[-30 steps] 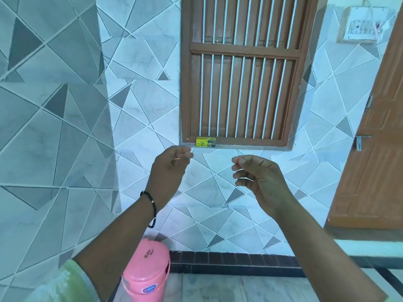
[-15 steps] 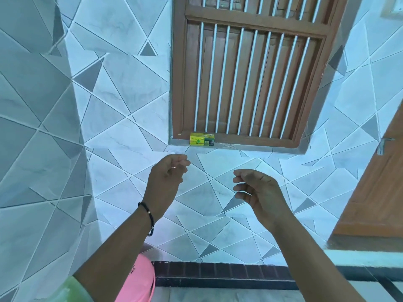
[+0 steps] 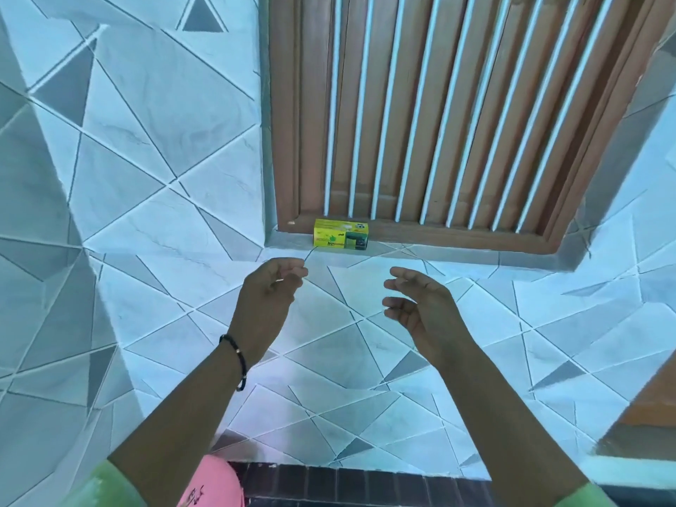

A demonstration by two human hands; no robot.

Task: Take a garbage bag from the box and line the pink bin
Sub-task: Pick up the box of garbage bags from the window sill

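Observation:
A small yellow-green garbage bag box [image 3: 341, 237] lies on the window sill at the foot of the barred wooden window. Both my hands are raised in front of the tiled wall, just below the box and apart from it. My left hand [image 3: 269, 300] has its fingers curled loosely with nothing in them. My right hand [image 3: 419, 303] is cupped, fingers apart, holding nothing. The pink bin [image 3: 216, 483] shows only as its lid at the bottom edge, partly behind my left forearm.
The brown window frame [image 3: 283, 140] with white bars fills the upper middle. A grey sill ledge [image 3: 512, 256] runs under it. A wooden door [image 3: 651, 408] stands at the right edge. A dark tile strip [image 3: 347, 483] runs along the wall's base.
The view has moved closer to the window and the box looks larger. Both hands stay raised in much the same pose. The pink bin has slipped mostly out of view.

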